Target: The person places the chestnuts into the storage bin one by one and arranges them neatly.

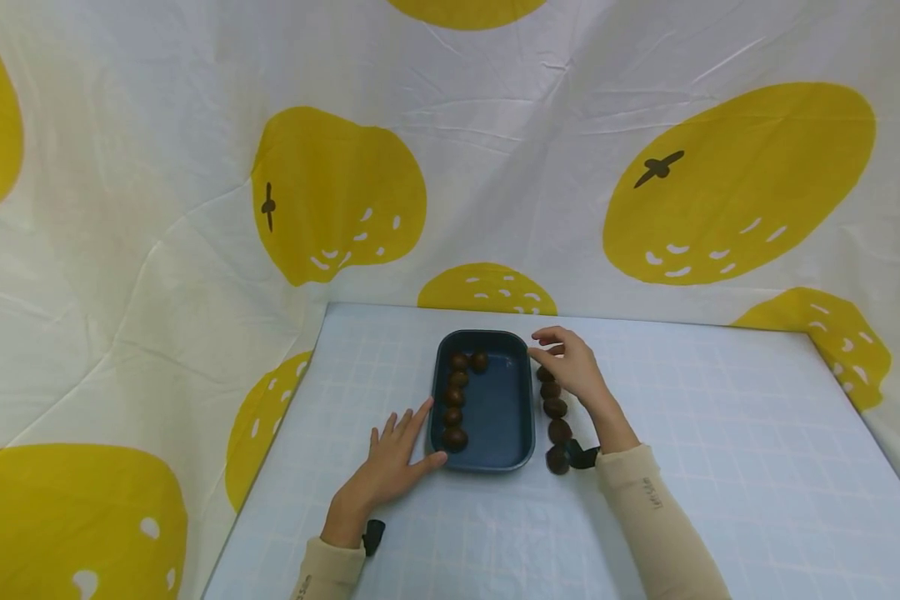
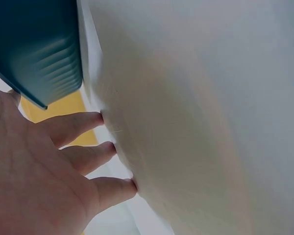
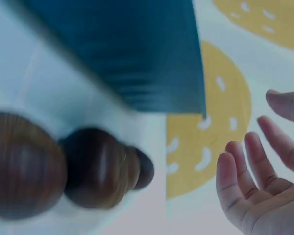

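Observation:
A dark blue tray (image 1: pixel 506 417) sits on the table with several brown chestnuts (image 1: pixel 454 438) in it, lined up along its left wall and with one (image 1: pixel 479 362) beside the line's far end. My left hand (image 1: pixel 392 462) is spread at the tray's left side, index finger and thumb at the rim. In the left wrist view its other fingertips (image 2: pixel 108 147) rest on the tabletop. Right of the tray runs a row of several chestnuts (image 1: pixel 559 431). Above the far end of that row is my right hand (image 1: pixel 576 365), fingers loosely bent and holding nothing, partly covering the farthest chestnut.
The table has a pale blue checked cover (image 1: pixel 720 433). Behind it hangs a white cloth (image 1: pixel 510 192) with large yellow fruit prints. A black wrist strap (image 1: pixel 585 457) on my right arm overlaps the nearest chestnuts in the head view.

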`<state>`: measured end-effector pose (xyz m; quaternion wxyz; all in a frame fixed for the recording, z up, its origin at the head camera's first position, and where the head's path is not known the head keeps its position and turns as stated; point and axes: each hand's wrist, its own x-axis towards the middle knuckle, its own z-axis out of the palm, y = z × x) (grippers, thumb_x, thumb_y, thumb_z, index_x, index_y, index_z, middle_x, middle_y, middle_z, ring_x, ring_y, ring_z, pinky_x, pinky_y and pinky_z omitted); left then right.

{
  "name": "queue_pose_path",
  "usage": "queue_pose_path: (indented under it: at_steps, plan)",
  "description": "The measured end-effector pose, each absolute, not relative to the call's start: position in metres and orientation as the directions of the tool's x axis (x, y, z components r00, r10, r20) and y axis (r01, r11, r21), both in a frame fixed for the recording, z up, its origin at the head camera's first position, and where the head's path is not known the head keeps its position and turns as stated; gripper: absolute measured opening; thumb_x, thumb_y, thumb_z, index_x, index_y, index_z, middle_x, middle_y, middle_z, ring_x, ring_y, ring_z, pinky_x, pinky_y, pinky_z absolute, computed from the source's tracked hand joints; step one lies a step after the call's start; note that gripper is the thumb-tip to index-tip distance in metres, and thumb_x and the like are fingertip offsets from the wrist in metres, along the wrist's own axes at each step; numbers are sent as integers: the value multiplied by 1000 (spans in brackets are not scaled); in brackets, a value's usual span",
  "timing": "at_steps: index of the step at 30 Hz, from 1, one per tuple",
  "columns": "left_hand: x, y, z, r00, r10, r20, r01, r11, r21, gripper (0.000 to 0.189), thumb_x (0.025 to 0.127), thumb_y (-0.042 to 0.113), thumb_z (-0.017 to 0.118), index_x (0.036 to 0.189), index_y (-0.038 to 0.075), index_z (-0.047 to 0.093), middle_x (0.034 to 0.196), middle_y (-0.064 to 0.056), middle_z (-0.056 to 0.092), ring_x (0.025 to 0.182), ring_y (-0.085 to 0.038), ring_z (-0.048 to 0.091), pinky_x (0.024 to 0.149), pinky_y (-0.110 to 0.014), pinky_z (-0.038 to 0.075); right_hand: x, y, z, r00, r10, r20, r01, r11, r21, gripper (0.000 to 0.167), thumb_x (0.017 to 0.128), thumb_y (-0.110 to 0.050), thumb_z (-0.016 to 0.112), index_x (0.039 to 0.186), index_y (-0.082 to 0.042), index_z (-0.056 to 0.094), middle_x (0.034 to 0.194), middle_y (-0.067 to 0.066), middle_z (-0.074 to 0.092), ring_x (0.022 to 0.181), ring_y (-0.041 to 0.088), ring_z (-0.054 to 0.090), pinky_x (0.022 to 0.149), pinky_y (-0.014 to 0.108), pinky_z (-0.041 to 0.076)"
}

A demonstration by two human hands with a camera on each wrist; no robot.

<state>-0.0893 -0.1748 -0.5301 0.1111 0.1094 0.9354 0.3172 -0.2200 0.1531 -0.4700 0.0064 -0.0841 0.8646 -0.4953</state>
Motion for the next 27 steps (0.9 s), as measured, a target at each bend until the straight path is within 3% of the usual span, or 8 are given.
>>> queue_pose_path:
  at_steps: [11,20,27]
  plan:
    - [-89,-176,-529,-950,273,-155,124,781,613,87,92,71,51,160,44,5,162,-20,22,148,-47,9,110,-71,1,-237,180,-498,-987,-155,29,-111,552,-826,37,95,-25,71,125,-6,64,123,21,61,109,39,60,93,55,48]
    - [-90,-176,-531,-950,268,-163,117,783,611,86,91,75,48,159,47,4,163,-17,21,149,-45,7,111,-70,0,-249,200,-517,-963,-247,-105,-53,557,-829,42,97,-24,67,134,-7,60,138,19,55,129,42,45,102,61,40]
    - [-90,-176,-533,-951,268,-152,124,785,607,87,90,76,48,159,47,4,163,-18,21,149,-45,8,111,-70,0,-254,209,-524,-938,-329,-110,-96,551,-829,41,97,-13,66,136,-5,58,140,20,54,130,42,43,106,62,34]
